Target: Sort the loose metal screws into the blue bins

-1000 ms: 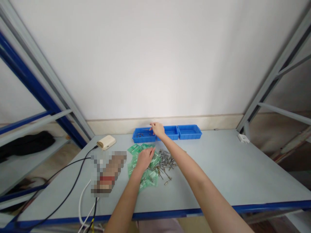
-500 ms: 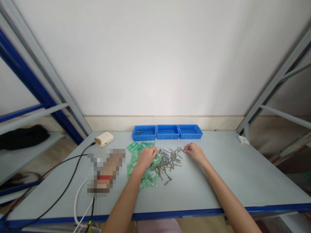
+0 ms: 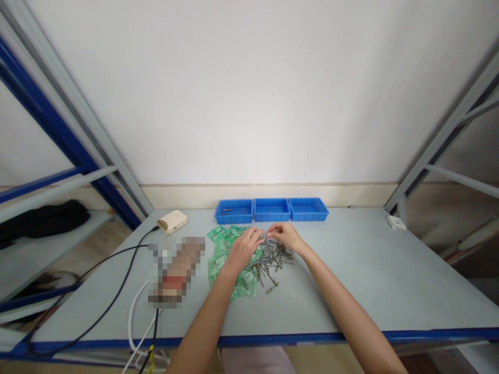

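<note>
My left hand (image 3: 245, 248) is above the right edge of a pile of green plastic packets (image 3: 222, 259), its fingers drawn together. My right hand (image 3: 286, 236) meets it from the right, thumb and fingertips pinched. Between the fingertips shows a small greyish thing, too small and blurred to name. Just below both hands lies a loose heap of metal bolt-like fasteners (image 3: 268, 255), some silver and some brassy. A few stray fasteners (image 3: 272, 286) lie at its near side.
Three blue trays stand in a row at the back: the left tray (image 3: 234, 220) holds a few small metal pieces, beside the middle tray (image 3: 272, 217) and right tray (image 3: 309, 214). A cream case (image 3: 172, 222), a pixelated object (image 3: 177, 275) and cables (image 3: 123, 280) lie left; a white block (image 3: 396, 223) right.
My right hand has moved left from the heap's right edge to meet my left hand. The left hand stays over the packets' right edge. The view has shifted slightly.
</note>
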`<state>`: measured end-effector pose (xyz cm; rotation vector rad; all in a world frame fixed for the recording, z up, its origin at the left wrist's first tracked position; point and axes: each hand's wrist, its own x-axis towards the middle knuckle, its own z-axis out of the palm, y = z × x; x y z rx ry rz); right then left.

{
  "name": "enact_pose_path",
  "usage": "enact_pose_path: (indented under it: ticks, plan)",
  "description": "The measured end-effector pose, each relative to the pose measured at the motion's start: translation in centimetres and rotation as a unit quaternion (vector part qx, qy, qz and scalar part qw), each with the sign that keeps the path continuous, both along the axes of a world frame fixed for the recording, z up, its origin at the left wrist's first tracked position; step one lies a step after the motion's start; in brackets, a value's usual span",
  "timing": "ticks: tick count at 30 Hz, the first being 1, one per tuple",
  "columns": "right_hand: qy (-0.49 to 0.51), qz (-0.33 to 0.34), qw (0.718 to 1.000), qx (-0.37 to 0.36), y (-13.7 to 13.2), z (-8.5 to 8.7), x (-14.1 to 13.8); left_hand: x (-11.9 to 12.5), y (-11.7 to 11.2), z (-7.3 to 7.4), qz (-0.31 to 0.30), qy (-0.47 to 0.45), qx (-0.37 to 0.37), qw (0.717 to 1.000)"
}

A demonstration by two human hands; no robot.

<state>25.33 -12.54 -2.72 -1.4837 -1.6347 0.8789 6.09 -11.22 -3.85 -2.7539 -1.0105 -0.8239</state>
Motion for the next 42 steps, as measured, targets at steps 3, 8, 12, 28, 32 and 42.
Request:
enact_pose_path:
  ticks: [3, 8, 12, 28, 32, 42]
  plan:
    - [0.062, 0.027, 0.998, 0.005, 0.3, -1.0, -1.1, -0.2, 0.1, -0.1, -0.003, 0.006, 0.001, 1.000]
    - [0.132, 0.023, 0.991, 0.001, 0.0, -2.3, -1.1, -0.4, 0.1, -0.2, -0.031, -0.032, -0.014, 0.999]
    - [0.165, 0.020, 0.986, 0.003, -0.3, -2.4, -1.2, -0.3, 0.2, -0.1, -0.027, -0.049, -0.018, 0.998]
    - [0.140, -0.020, 0.990, 0.004, -1.1, -1.5, -1.2, -0.2, -0.2, 0.2, -0.003, -0.013, -0.047, 0.999]
    - [0.136, -0.023, 0.990, 0.023, -1.4, -1.0, -1.3, -0.1, -0.1, -0.1, 0.008, -0.020, -0.052, 0.998]
    - [0.157, -0.014, 0.988, 0.007, -1.2, -1.4, -1.2, -0.1, 0.0, -0.5, 0.011, -0.051, -0.062, 0.997]
